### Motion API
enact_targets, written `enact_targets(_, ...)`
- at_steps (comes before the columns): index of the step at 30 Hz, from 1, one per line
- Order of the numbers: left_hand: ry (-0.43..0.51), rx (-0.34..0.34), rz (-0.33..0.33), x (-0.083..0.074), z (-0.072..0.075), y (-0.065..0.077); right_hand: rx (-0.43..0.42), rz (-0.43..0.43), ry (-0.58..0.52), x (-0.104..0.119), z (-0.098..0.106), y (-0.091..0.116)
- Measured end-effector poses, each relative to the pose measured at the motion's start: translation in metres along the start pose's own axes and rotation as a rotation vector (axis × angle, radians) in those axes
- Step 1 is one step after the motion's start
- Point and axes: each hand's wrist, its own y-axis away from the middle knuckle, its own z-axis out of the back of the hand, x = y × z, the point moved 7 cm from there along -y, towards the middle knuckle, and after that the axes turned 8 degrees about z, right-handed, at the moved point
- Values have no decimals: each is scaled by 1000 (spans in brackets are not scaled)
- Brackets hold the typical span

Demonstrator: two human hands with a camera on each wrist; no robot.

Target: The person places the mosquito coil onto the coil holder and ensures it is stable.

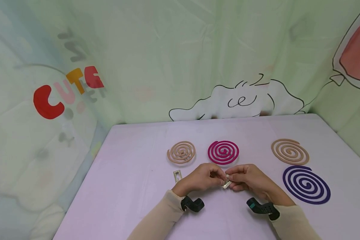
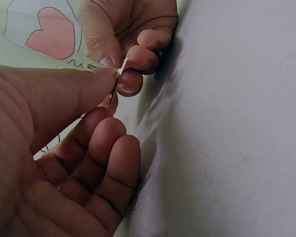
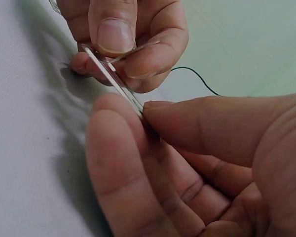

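a small thin piece [image 1: 227, 184] is between the hands, its ends pinched in thumb and fingers of the left hand [image 1: 202, 178] and the right hand [image 1: 249, 178]. just beyond the fingers lies a magenta coil [image 1: 223, 152]; left of them, a framed piece [image 1: 177, 175] beside the left wrist; to the right, a purple coil [image 1: 306, 185]. the bench [image 1: 123, 173] gives wide room leftward, its far edge well past the fingers.

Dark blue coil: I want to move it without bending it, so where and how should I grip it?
Grip the dark blue coil by its outer ring, coming from the right, away from the right hand and the tan coil beyond. It lies flat, so it probably needs lifting from underneath.
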Motion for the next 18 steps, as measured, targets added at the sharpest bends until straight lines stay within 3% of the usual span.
enact_targets(8, 46, -1, -4, 4, 1, -2, -17, 3, -27, 2, -1, 0)
enact_targets(18, 139, -32, 72, 11, 1, -2, -42, 7, -54, 3, 1, 0)
